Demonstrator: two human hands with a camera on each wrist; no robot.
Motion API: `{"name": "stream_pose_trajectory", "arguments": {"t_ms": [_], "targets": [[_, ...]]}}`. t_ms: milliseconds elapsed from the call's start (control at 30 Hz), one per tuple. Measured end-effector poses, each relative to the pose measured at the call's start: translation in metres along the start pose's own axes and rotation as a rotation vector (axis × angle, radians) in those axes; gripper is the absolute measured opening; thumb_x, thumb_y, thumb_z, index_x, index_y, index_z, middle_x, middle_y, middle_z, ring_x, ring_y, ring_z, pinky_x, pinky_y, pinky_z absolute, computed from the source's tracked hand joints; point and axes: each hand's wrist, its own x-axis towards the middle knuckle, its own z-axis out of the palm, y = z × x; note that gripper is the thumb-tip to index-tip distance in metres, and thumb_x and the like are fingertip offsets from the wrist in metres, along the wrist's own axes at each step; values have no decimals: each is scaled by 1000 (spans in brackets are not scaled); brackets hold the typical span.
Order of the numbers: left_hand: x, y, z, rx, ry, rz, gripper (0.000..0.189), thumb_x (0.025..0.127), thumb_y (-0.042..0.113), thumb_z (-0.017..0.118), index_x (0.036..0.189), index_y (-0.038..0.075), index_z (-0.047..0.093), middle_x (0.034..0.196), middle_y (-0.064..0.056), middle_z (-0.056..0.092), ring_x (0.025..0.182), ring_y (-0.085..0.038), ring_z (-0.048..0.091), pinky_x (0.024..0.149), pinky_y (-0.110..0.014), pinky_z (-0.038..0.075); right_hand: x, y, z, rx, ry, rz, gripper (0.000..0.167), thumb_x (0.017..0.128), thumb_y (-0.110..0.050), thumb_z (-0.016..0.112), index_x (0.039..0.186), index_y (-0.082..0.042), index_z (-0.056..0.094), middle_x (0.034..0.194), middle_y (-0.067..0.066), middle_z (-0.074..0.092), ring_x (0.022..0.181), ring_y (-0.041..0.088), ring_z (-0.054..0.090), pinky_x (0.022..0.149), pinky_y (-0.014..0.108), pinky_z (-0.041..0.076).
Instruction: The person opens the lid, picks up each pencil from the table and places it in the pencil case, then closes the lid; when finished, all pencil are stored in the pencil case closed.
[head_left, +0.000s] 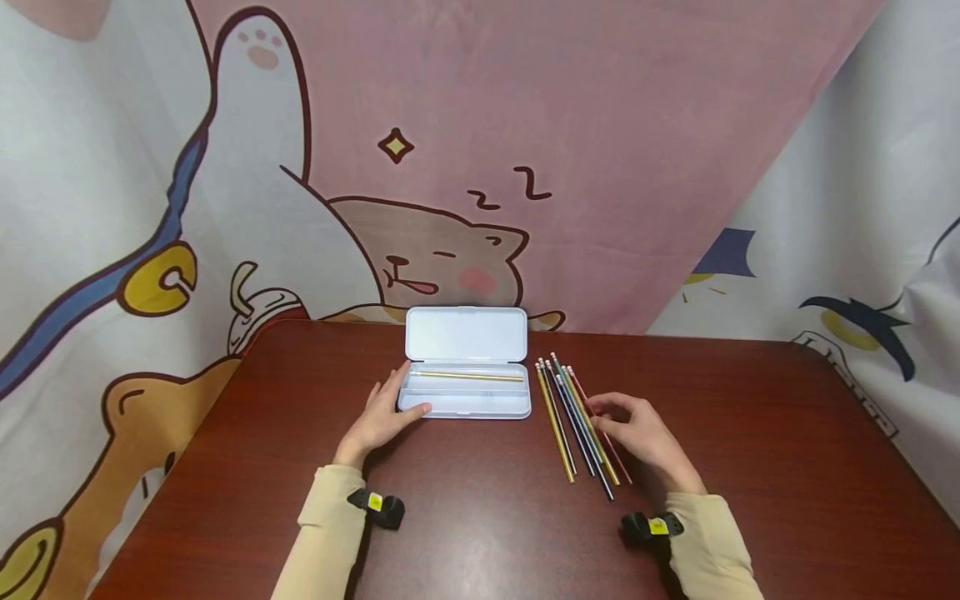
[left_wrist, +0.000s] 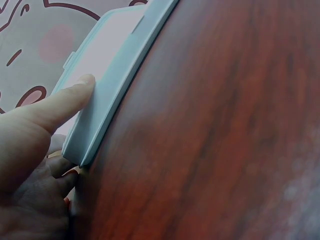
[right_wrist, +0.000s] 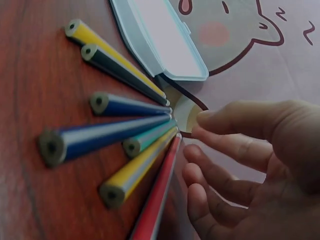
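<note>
Showing pencil cores (right_wrist: 51, 147) in right-wrist view only, left hand (head_left: 378, 421) clasping case (head_left: 468, 405), right hand (head_left: 643, 431) relaxed

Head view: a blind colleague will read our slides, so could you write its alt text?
A person's left hand touches an open white case with one pencil inside, while the right hand is beside a bunch of loose pencils on a red-brown table. Behind is a cartoon-printed cloth.
</note>
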Motion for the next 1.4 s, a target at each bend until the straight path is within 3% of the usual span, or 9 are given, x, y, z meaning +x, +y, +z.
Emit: {"name": "stream_pose_trajectory", "arguments": {"t_ms": [300, 467, 800, 1133, 1400], "targets": [[-1, 2, 0, -5, 0, -2, 87, 90, 29, 69, 152, -4, 18, 156, -22, 21, 143, -40, 12, 114, -53, -2, -12, 6, -4, -64, 97, 61, 24, 87, 0, 66, 111, 4, 66, 97, 13, 66, 83, 21, 61, 65, 29, 48], [-1, 3, -1, -10, -2, 0, 86, 90, 27, 69, 152, -4, 18, 155, -22, 21, 143, -41, 11, 114, -53, -2, -13, 8, -2, -78, 106, 93, 24, 86, 0, 67, 109, 4, 66, 94, 12, 66, 78, 20, 58, 63, 28, 47], [-1, 5, -2, -9, -5, -1, 86, 90, 27, 68, 152, -4, 17, 156, -22, 20, 143, -41, 11, 114, -54, -2, -11, 9, 8, -196, 172, 67, 19, 82, -1, 71, 100, 4, 68, 81, 7, 64, 66, 17, 53, 56, 28, 42], [-1, 3, -2, 3, -13, -9, 86, 91, 28, 68, 152, -3, 16, 156, -21, 20, 144, -40, 10, 114, -52, -3, -7, 12, 11, -202, 218, 96, 17, 83, -4, 70, 99, 2, 68, 80, 6, 63, 65, 17, 52, 54, 29, 41], [-1, 4, -1, 4, -11, -2, 85, 91, 28, 68, 152, -3, 17, 156, -22, 20, 143, -41, 11, 114, -53, -2, -6, 14, 10, -169, 307, 93, 15, 82, -3, 69, 96, 1, 71, 78, 5, 66, 66, 14, 55, 55, 25, 41]]}}
